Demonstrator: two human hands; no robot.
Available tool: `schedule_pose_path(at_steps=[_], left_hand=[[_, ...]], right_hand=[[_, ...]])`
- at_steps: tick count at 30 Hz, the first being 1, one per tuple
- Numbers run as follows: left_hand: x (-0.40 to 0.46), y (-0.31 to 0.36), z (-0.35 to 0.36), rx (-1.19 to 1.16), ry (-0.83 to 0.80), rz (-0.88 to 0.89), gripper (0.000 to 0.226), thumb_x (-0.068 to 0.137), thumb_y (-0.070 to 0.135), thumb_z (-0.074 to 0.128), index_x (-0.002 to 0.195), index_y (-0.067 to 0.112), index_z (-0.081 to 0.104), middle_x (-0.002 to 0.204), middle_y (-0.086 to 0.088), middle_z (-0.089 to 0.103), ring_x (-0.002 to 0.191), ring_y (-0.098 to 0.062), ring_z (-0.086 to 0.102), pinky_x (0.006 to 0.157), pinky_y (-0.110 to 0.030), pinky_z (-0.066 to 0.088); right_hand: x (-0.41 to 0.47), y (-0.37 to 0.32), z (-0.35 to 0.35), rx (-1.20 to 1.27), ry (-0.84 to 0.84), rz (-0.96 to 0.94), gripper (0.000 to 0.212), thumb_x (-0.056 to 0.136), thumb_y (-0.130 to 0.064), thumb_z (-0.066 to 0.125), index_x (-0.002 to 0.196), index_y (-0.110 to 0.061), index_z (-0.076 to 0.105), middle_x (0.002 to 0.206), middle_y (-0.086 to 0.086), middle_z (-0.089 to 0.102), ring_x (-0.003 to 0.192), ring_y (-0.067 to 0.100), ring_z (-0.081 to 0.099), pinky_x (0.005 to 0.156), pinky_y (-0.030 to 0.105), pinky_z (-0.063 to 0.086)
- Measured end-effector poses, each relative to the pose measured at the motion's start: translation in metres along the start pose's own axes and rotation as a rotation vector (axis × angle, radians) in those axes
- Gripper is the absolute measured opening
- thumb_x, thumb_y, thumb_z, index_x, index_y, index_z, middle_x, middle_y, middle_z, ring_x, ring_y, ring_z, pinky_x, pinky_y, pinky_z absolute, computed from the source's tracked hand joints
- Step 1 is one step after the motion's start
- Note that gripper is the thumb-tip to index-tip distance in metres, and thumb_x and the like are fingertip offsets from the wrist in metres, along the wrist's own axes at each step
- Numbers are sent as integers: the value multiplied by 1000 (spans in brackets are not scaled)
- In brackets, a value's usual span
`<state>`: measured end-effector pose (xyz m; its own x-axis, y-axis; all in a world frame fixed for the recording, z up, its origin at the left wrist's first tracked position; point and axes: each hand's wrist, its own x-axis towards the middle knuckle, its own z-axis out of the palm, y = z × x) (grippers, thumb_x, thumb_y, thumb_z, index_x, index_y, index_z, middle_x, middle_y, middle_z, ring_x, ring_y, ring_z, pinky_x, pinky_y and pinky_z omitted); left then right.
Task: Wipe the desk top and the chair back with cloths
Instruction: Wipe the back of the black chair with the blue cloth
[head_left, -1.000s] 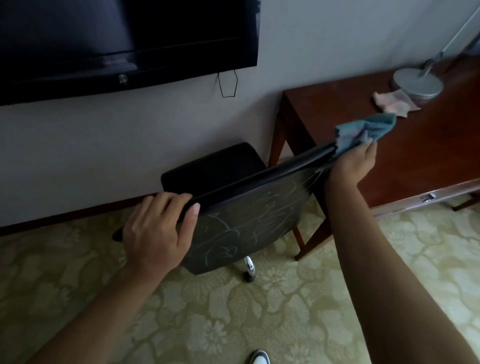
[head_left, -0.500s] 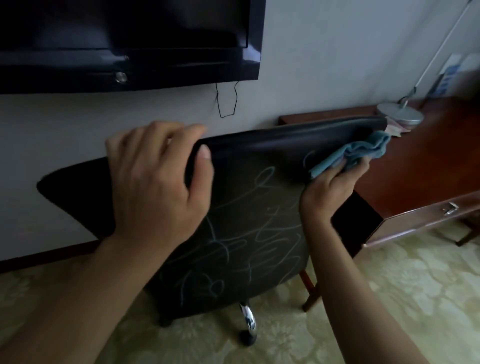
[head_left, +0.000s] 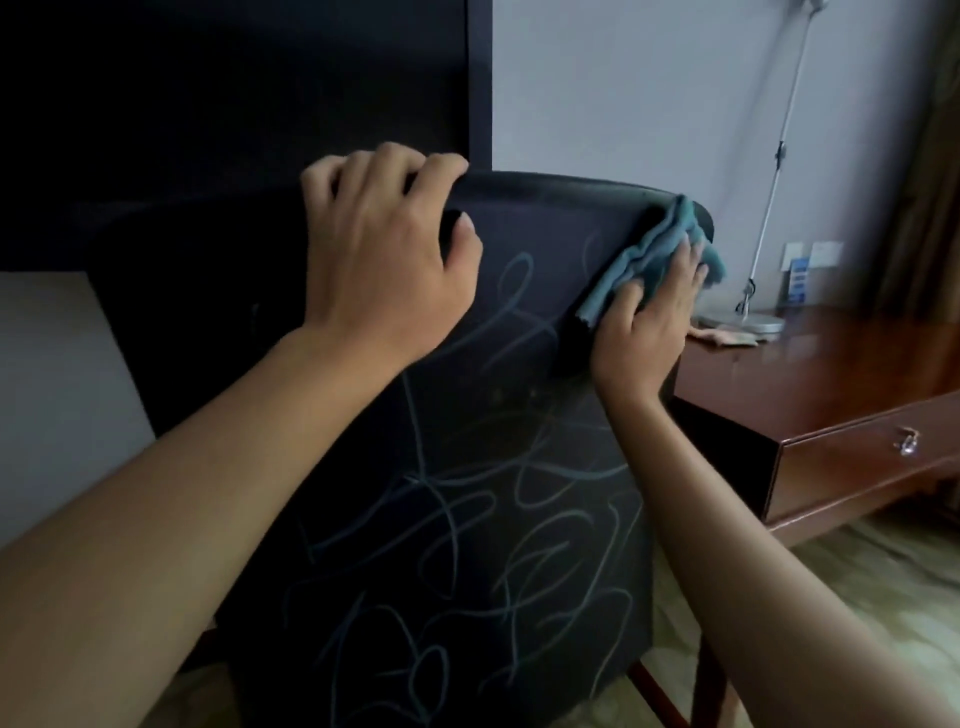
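Television: I see a dark television (head_left: 234, 119) mounted on the wall, filling the upper left behind the chair.
Left hand: my left hand (head_left: 384, 260) grips the top edge of the chair back, fingers curled over the rim and the thumb pressed on the near face.
Chair back: the black chair back (head_left: 467, 467) stands upright in the middle of my view, its near face covered with pale looping scribbles from below the rim down to the lower edge.
Blue cloth: a bunched blue-green cloth (head_left: 649, 249) lies against the chair back's upper right corner, reaching up to the rim.
Right hand: my right hand (head_left: 649, 327) presses the cloth flat against the chair, fingers fairly straight and spread over the fabric; it pushes rather than clutches.
Tabletop: the reddish-brown wooden tabletop (head_left: 831, 364) sits just right of the chair, partly hidden behind it, with a drawer front and a small metal drawer pull (head_left: 906, 444) below its near edge.
Second cloth: a pale pinkish cloth (head_left: 727, 335) lies on the tabletop, touching the lamp base on its near left side.
Desk lamp: a silver desk lamp (head_left: 748, 322) stands on the tabletop with a round flat base and a thin stem rising toward the upper right.
Floor: a yellowish patterned carpet (head_left: 857, 571) shows at the lower right.
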<state>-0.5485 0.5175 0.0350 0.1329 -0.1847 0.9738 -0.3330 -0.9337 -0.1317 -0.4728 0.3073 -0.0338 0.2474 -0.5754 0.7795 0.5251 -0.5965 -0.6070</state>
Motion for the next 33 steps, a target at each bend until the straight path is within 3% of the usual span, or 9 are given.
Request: schedule_pose_path(at_steps=[4,7,10,14,19,22,27,30,33], left_hand=[[9,7,-1,9,-40,14,41,92,37,46,126,17,59,113,-7,63,106,-27,57,103,-44,31],[20,12,2,-15,-72,39,38,92,35,46,122,17,60,106,-7,65,99,-27,60,100,-44,32],[19,7,7,-2,-51,36,37,92,36,45,120,17,61,99,-7,65,92,-27,60,93,-42,34],[14,8,15,24,24,18,35,91,36,49,116,14,62,94,-8,64,88,-28,59,91,-41,34],[14,0,17,8,51,-7,35,89,34,50,114,12,63,92,-8,64,86,-29,59,90,-41,33],[11,-4,17,7,73,-23,35,88,33,50,113,11,62,90,-8,63,85,-29,58,88,-41,32],[12,-3,12,-16,32,-20,35,86,33,49,111,12,62,89,-7,62,85,-28,57,86,-38,30],[15,-3,8,-27,9,-24,35,83,33,49,109,15,63,90,-5,62,86,-28,58,84,-38,29],[13,-11,2,-57,-35,-22,43,76,27,43,113,18,63,95,-3,64,90,-27,59,87,-37,30]], right_hand=[[3,-5,-13,-64,0,-50,58,91,-28,44,147,-18,41,157,6,33,146,25,28,117,41,23],[20,2,-23,-142,95,-147,46,86,-34,50,128,-20,64,138,4,59,119,24,60,98,37,42],[31,12,-21,-108,154,-200,37,84,-26,55,116,-16,71,124,4,68,108,24,67,87,33,43],[18,17,-8,-66,212,-246,39,85,-13,54,122,-9,66,134,11,61,128,30,54,100,39,41],[3,4,4,88,99,-99,56,89,-4,44,144,-11,41,158,9,29,150,24,16,120,47,13],[-2,3,7,80,31,-101,63,92,-11,38,153,-15,25,164,4,12,151,14,-1,122,46,1],[-12,-14,13,-36,-6,-114,63,97,-28,28,156,-14,11,165,6,2,152,21,-5,121,49,-1],[-50,-54,28,-83,-75,-299,61,99,-29,30,155,-14,11,163,8,2,152,28,-2,121,53,2],[-99,-74,40,-154,-199,-614,56,99,-27,37,152,-13,28,161,9,12,151,32,8,120,56,11]])
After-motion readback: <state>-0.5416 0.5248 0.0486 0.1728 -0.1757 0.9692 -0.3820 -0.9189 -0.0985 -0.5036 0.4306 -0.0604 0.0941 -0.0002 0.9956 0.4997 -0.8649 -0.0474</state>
